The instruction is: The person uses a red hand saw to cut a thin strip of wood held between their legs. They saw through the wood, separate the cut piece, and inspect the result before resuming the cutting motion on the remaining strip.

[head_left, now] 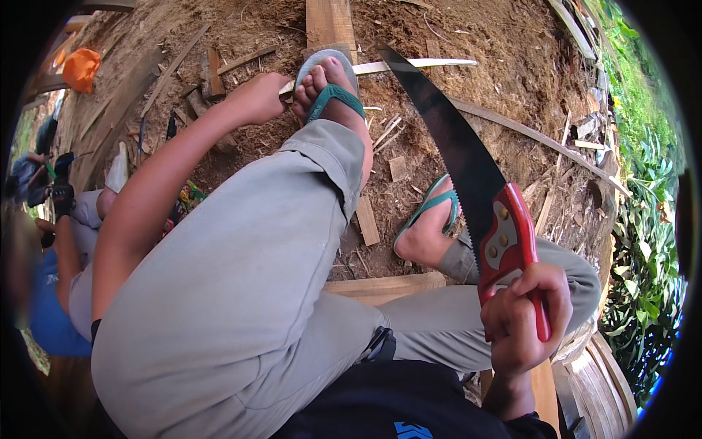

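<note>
My right hand (523,318) is wrapped around the red handle of a curved handsaw (457,139). Its dark toothed blade points up and forward, apart from the wood. Beyond my raised knee, my left hand (259,99) is closed on the left end of a thin pale wooden strip (420,64). That strip passes beneath my foot (333,84), which wears a sandal with green straps. The middle of the strip is hidden by the foot. A wooden plank (329,25) lies just past the sandal.
Sawdust, offcuts and sticks cover the brown ground (439,22). A long thin slat (537,137) lies to the right, and a board (387,285) lies below my legs. Another person in blue (55,314) sits at the far left, near an orange object (81,69). Green plants (643,241) border the right side.
</note>
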`<state>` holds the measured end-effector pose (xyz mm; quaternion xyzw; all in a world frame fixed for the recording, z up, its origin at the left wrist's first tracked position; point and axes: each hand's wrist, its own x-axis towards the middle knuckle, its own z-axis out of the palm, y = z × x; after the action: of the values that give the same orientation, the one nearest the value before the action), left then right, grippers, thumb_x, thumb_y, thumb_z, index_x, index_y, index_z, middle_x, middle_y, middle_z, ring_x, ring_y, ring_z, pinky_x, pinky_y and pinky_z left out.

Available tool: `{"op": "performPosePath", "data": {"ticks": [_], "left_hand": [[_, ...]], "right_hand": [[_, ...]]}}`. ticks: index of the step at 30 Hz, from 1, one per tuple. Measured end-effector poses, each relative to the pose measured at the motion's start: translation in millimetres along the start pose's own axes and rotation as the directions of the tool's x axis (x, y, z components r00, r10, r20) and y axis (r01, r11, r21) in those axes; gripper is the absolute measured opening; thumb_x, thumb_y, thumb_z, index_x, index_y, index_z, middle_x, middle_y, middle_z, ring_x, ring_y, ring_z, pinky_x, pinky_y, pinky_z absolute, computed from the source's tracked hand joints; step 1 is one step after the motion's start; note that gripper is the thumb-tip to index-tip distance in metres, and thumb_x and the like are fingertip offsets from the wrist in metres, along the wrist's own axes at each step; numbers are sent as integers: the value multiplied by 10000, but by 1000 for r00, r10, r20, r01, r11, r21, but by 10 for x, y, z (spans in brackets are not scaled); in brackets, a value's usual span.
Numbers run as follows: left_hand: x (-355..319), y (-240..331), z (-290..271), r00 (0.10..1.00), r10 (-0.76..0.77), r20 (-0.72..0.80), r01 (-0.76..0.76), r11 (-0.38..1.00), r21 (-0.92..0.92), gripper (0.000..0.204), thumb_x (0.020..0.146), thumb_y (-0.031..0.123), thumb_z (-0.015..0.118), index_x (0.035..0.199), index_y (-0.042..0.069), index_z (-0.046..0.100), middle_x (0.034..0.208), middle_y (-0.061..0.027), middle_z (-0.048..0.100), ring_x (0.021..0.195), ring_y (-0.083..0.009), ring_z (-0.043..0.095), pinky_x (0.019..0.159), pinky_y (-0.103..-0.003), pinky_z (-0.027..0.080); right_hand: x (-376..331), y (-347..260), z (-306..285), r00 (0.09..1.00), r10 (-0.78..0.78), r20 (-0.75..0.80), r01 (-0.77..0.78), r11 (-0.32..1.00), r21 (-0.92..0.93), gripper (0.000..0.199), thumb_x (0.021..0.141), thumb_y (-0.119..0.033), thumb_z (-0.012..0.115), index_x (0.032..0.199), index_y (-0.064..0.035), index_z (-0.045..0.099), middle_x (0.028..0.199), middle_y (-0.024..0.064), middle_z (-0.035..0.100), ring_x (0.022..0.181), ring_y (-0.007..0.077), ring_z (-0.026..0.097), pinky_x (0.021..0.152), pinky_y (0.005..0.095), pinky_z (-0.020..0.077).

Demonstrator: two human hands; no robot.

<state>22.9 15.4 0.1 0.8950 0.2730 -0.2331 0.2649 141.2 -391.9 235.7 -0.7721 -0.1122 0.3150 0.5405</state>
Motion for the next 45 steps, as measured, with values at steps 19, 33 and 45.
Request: {"op": "performPosePath", "data": {"ticks": [19, 33, 45], "left_hand": [[-31, 55, -57, 1000, -9, 1, 9, 1000, 7, 212, 838, 120, 637, 1005, -2, 681, 937, -264, 705, 936, -432, 690, 811, -480, 534], [15, 44, -12, 1000, -17, 14, 17, 1000, -19, 220, 871, 195, 645, 987, 13, 682, 950, -261, 707, 920, -430, 690, 795, -488, 535], [34, 66, 5, 1000, 17, -4, -17, 1000, -8, 216, 894, 187, 626, 990, -2, 668, 921, -266, 704, 905, -435, 695, 780, -472, 531]], "right_hand": [[691, 186, 491, 917, -338, 213, 350, 936, -22, 161, 808, 89, 510, 931, 14, 583, 785, 61, 559, 640, 103, 531, 601, 254, 423], [582, 275, 434, 934, -288, 211, 288, 957, 32, 209, 807, 37, 585, 999, -40, 616, 704, 132, 614, 596, 359, 646, 597, 405, 518], [831, 374, 371, 936, -347, 52, 337, 931, 141, 161, 766, 88, 527, 877, -16, 581, 699, 50, 542, 551, 160, 525, 587, 278, 447]]}}
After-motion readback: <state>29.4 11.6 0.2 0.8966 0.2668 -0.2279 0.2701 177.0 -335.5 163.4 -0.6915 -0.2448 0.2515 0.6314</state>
